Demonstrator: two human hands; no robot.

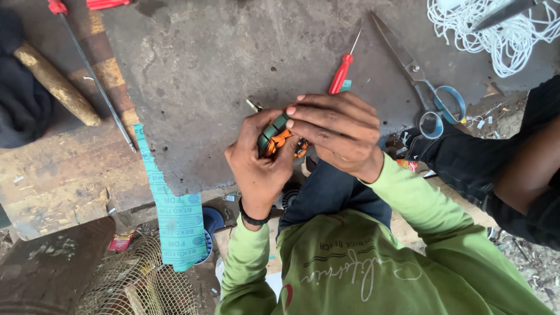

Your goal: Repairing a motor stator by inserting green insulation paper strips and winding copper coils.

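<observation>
Both my hands meet over the near edge of a grey stone slab (204, 76). My left hand (259, 166) grips a small round part (273, 135) with a dark green band and orange copper winding. My right hand (341, 131) lies over the top of the same part, fingers pressed on its upper edge, and hides most of it. I wear a light green long-sleeved shirt and a black band on the left wrist.
A red-handled screwdriver (341, 73) and blue-handled scissors (420, 81) lie on the slab behind my hands. White cord (496, 35) is heaped top right. A green paper strip (175, 216), a wooden handle (55, 84), a long red-handled rod (93, 76) and wire mesh (137, 283) are at the left. Another person's dark-clothed limb (513, 169) is on the right.
</observation>
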